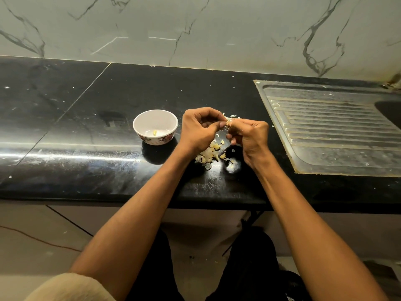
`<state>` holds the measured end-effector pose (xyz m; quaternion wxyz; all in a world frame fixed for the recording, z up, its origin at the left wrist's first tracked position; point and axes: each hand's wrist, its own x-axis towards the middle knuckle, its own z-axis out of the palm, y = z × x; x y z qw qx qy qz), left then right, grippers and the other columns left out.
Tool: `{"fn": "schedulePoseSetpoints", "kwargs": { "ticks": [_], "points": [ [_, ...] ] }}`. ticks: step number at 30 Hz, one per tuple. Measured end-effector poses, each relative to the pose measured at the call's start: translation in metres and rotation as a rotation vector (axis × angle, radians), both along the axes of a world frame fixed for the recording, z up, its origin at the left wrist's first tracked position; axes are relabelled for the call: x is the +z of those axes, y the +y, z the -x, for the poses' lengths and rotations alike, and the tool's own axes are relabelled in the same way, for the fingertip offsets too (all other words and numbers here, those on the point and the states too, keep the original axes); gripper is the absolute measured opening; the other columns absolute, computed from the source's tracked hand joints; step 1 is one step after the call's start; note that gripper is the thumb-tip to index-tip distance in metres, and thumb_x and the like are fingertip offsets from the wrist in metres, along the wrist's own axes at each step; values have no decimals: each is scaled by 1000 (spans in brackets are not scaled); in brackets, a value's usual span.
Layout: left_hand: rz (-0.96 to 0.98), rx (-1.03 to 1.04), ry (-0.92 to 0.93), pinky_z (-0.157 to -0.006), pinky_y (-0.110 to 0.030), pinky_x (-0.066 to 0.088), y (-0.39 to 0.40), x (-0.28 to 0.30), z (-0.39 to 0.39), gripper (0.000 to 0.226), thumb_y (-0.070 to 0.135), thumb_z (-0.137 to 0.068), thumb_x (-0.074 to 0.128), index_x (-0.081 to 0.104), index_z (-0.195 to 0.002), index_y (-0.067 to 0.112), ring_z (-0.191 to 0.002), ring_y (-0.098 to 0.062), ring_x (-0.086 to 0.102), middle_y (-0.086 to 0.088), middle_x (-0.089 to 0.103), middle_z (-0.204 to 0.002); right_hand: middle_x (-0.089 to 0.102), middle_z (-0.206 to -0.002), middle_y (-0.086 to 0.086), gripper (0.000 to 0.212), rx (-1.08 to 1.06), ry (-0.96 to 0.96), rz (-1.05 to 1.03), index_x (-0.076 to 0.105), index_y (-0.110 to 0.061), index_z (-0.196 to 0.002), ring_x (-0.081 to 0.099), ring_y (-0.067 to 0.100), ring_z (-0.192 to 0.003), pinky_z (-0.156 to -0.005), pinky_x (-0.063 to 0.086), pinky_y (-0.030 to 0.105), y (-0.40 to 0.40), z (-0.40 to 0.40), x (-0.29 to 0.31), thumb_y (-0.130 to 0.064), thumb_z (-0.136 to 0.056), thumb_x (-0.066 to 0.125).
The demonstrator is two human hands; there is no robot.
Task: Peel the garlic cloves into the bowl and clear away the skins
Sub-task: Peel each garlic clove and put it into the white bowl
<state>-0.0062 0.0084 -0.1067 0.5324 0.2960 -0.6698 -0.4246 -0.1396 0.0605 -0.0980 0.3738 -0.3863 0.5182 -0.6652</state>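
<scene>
Left hand: the left hand is raised a little above the counter, fingers curled, thumb and fingertips pinching one side of a garlic clove.
Right hand: the right hand pinches the other side of the same clove, fingers curled; the two hands meet so that the papery skin can be pulled away between them.
Clove: held in the air between both hands, over the counter and just right of the bowl; how much skin is left on it cannot be told.
Bowl: a small white bowl with a flowered outside stands on the counter just left of the left hand, close enough for a short drop; one peeled clove lies inside.
Skins: a loose heap of skins and garlic pieces lies under the hands, near the counter's front edge, probably fallen there during peeling.
Open room: bare black counter runs from the bowl to the left end and back to the marble wall.
Right side: a steel draining board fills the counter's right end, near the right hand.
</scene>
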Motion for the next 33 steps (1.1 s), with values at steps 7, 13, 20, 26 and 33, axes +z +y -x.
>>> {"fn": "schedulePoseSetpoints", "kwargs": {
  "ticks": [7, 13, 20, 26, 33],
  "points": [
    [-64, -54, 78, -76, -31, 60, -3, 0, 1, 11, -6, -84, 77, 78, -93, 1, -80, -20, 74, -15, 78, -88, 60, -59, 8, 21, 42, -129, -34, 71, 1, -69, 56, 18, -52, -43, 40, 21, 0, 4, 5, 9, -86, 61],
    [-65, -5, 72, -63, -22, 55, -1, -1, 2, 11, 0, -82, 81, 78, -92, 2, -73, -21, 73, -14, 77, -85, 63, -61, 7, 18, 27, -129, -35, 73, 1, -74, 57, 17, -53, -45, 43, 21, 2, 5, 6, 7, -87, 62],
    [-81, -10, 31, -65, -26, 58, -1, -3, 5, 12, -4, -84, 78, 79, -95, -1, -71, -17, 74, -14, 78, -85, 65, -62, 10, 15, 2, -95, -21, 75, 2, -79, 59, 17, -53, -48, 47, 21, 0, 3, 4, 6, -88, 65],
    [-112, -63, 57, -68, -30, 59, -1, 0, 3, 12, 0, -89, 74, 77, -99, -6, -72, -23, 73, -19, 77, -85, 65, -64, 11, 15, 17, -63, -13, 75, 2, -78, 58, 16, -54, -49, 47, 22, 2, 3, 5, 5, -88, 65],
    [-197, -52, 86, -60, -25, 55, -3, 1, 3, 5, 2, -92, 72, 76, -88, 2, -62, -17, 68, -11, 73, -70, 64, -60, 8, 16, 73, -56, -22, 74, 1, -74, 57, 15, -53, -49, 45, 21, 4, 2, 6, 4, -87, 66]
  ]
}}
